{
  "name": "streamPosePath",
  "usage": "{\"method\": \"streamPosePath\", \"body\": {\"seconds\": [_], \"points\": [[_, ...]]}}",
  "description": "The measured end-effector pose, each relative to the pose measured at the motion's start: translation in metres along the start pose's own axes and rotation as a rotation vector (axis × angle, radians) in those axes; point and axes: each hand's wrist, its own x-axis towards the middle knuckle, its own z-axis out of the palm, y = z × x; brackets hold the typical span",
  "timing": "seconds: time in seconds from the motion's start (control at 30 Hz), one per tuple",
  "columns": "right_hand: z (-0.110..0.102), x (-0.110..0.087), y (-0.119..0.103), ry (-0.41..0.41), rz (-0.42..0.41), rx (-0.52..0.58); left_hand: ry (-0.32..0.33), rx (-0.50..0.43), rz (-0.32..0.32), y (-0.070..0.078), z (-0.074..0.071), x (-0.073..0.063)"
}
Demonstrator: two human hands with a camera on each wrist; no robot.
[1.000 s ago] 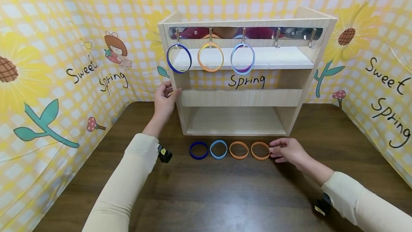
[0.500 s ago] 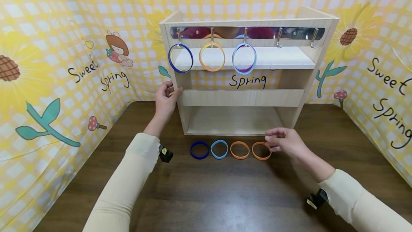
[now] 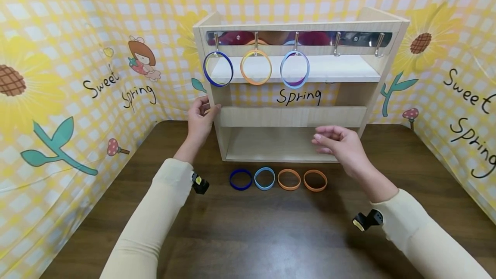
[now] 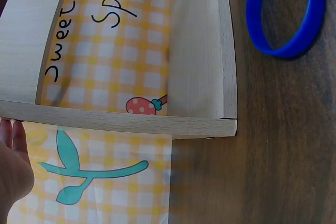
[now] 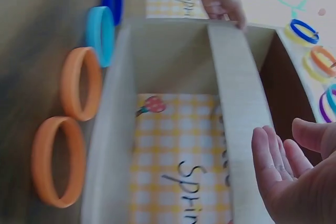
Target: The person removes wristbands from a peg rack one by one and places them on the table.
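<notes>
My left hand (image 3: 199,117) grips the left side panel of a wooden shelf rack (image 3: 290,116), thumb at its front edge. My right hand (image 3: 341,145) is raised before the rack's lower right opening, fingers loosely bent, holding nothing. Below it on the table lie silicone wristbands in a row: a dark blue wristband (image 3: 240,179), a light blue wristband (image 3: 265,179), an orange wristband (image 3: 289,180) and another orange wristband (image 3: 315,181). From the rack's hooks hang a dark blue band (image 3: 218,69), an orange band (image 3: 256,67) and a light blue band (image 3: 295,69); yellow or purple bands show behind them.
A metal hook strip (image 3: 298,38) runs along the rack's top; its two right hooks (image 3: 379,45) carry no band. The brown table (image 3: 248,231) extends in front. Yellow checked cloth (image 3: 116,25) encloses the back and sides.
My right hand has risen from beside the rightmost orange wristband, up and slightly left, with nothing in it. The wristbands lie where they were. My left hand stays on the rack.
</notes>
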Motion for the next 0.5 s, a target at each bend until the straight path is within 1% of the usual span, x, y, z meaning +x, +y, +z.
{"method": "streamPosePath", "body": {"seconds": [0.3, 0.5], "points": [[0.016, 0.013, -0.025, 0.027, -0.121, 0.132, -0.004, -0.003, -0.023, -0.002, -0.001, 0.0], [0.025, 0.021, -0.04, 0.059, -0.2, 0.209, -0.012, 0.006, -0.014, -0.002, -0.001, 0.0]]}}
